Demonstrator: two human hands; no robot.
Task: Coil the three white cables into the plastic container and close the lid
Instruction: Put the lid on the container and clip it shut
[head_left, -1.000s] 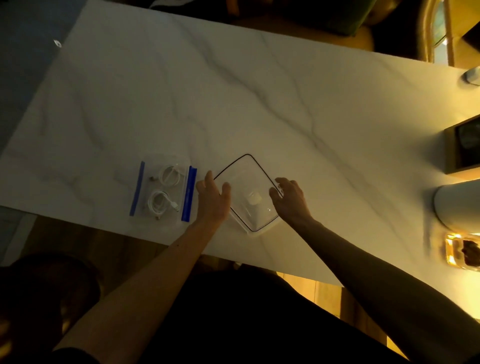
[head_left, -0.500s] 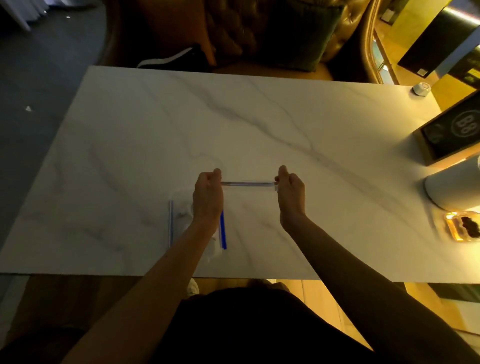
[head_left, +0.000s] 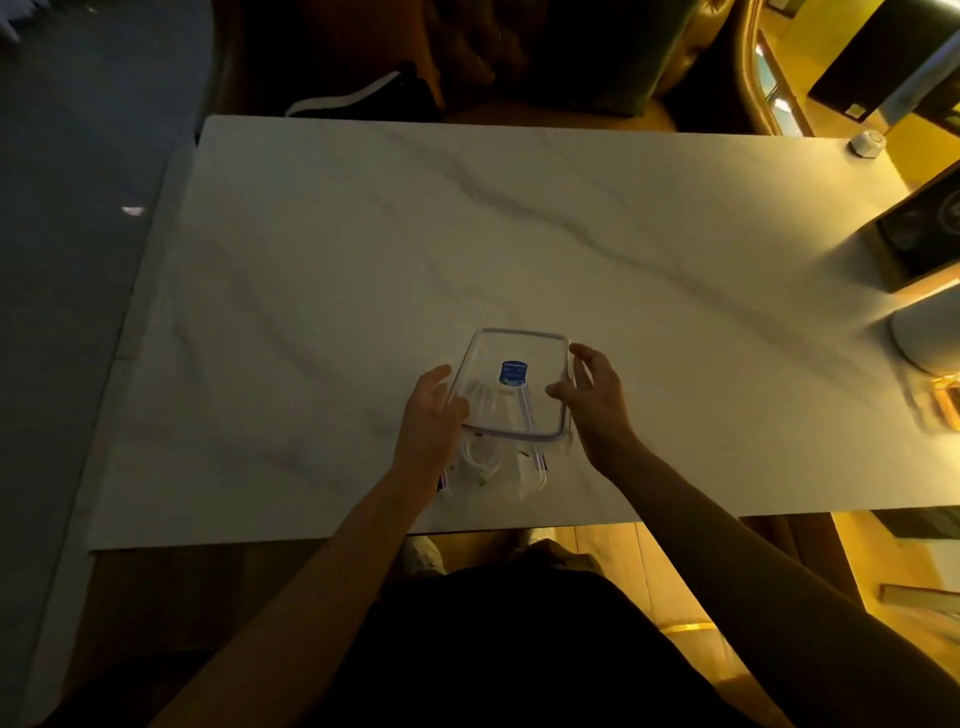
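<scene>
Clear lid (head_left: 511, 384) gripped by left hand (head_left: 431, 410) and right hand (head_left: 592, 395) above container (head_left: 498, 470)

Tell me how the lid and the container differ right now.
The lid is held up over the container, between the left hand and right hand; the container rests on the table. The lid is a flat panel with a blue sticker; the container holds white cables. Both are clear plastic.
</scene>
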